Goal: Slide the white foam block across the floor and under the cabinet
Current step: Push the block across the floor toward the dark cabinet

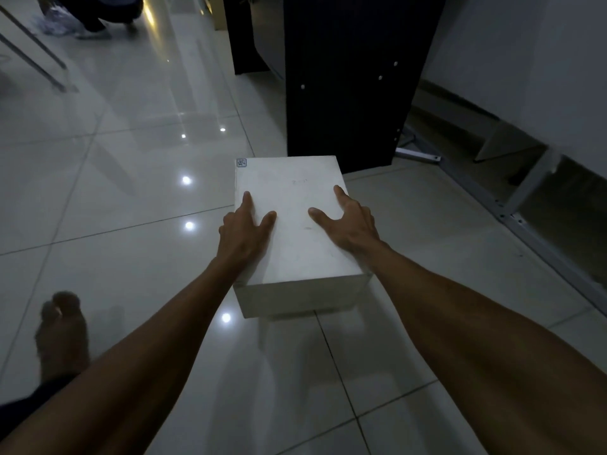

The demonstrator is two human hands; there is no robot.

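Observation:
The white foam block (292, 192) rests on the glossy tiled floor (131, 198), its far end touching or nearly touching the base of a dark cabinet panel (345, 93). My left hand (244, 229) grips the block's left edge, thumb lying on the top face. My right hand (348, 221) grips the right edge in the same way, fingers wrapped over the side. Both forearms stretch forward from the bottom of the view. A small label (241, 163) marks the block's far left corner.
A white cabinet (525, 77) raised on a metal frame (512, 211) runs along the right, with a dark gap beneath it. My bare foot (62, 333) stands at lower left. Metal legs (36, 57) cross the far left. Another person crouches at the top left.

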